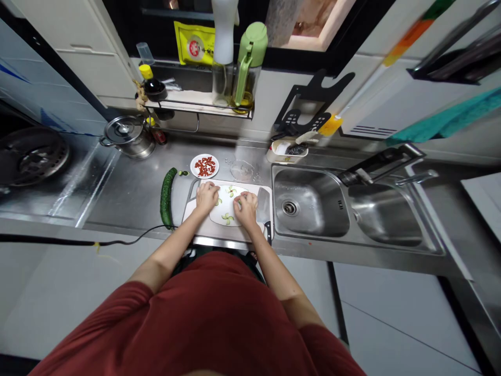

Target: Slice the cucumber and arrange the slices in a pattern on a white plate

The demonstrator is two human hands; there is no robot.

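Observation:
A white plate (224, 214) lies on the pale cutting board (203, 224). Thin green-edged cucumber slices (227, 218) form small pinwheel shapes on it. Over the plate's left rim is my left hand (207, 197), thumb and forefinger apart, beside a few slices. My right hand (246, 208) is at the plate's right side, its thumb and fingers pinched together; what lies between the fingertips is too small to make out. A knife with a black handle (268, 231) rests along the board's right edge. Left of the board is a whole cucumber (167, 196).
Behind the board stand a small dish of chopped red pieces (205, 166) and a clear round dish (241, 169). Cucumber scraps (183, 173) lie nearby. A double sink (313, 203) is at right, a lidded pot (129, 136) at left. A bottle shelf (195, 103) overhangs the counter.

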